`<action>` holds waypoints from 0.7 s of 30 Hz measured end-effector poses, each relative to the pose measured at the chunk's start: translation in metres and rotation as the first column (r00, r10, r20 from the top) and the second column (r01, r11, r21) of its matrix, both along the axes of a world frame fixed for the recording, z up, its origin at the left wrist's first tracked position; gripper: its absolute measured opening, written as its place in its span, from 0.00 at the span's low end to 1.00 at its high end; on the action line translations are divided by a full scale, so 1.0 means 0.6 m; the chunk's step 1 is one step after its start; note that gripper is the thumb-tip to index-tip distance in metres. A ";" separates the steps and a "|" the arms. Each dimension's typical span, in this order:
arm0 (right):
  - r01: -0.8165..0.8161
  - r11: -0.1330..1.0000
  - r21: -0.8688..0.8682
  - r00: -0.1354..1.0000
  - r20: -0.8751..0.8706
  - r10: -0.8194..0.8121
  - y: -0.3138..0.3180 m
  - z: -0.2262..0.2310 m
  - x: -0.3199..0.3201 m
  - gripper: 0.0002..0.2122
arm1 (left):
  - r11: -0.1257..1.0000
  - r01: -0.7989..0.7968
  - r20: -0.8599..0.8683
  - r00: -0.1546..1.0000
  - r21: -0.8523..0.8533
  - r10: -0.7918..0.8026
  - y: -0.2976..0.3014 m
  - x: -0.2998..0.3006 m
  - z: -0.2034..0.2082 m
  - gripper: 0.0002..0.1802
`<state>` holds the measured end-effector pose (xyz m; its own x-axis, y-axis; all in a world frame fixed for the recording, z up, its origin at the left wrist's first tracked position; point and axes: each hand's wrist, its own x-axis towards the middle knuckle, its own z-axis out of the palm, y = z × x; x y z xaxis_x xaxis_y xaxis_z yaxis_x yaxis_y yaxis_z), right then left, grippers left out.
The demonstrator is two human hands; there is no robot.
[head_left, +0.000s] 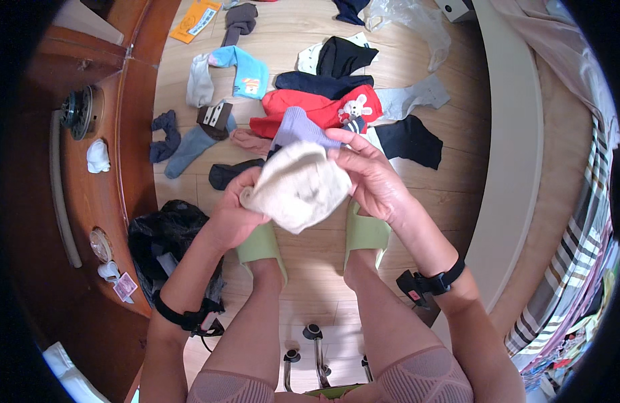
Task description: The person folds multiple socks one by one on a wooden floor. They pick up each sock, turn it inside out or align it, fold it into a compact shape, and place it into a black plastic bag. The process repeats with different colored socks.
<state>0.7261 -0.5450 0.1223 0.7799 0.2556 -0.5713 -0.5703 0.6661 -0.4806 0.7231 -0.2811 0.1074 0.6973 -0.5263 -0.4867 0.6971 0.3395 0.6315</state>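
Observation:
In front of me, above the floor, my two hands hold a cream cloth item, likely a sock point(303, 195), bunched with its opening spread wide. My left hand point(232, 215) grips its left edge, thumb along the front. My right hand point(370, 171) pinches its upper right edge between thumb and fingers. Right behind it shows a lilac ribbed sock point(300, 127); I cannot tell whether it lies on the floor or is held too. Beyond lie a red sock with a white rabbit point(310, 107), a black sock point(412, 142) and a dark sock point(232, 174).
More socks, including a blue patterned sock point(249, 74) and a grey sock point(414, 97), are scattered over the wood floor. A black plastic bag point(165, 235) sits at left beside the wooden cabinet point(115, 208). A clear plastic bag point(417, 27) lies far right. A bed point(558, 154) borders the right side.

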 end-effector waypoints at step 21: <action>-0.035 0.954 -0.299 0.858 0.481 0.182 0.043 0.046 -0.008 0.12 | 0.857 -0.015 0.539 0.783 0.516 -0.311 -0.055 0.031 0.086 0.32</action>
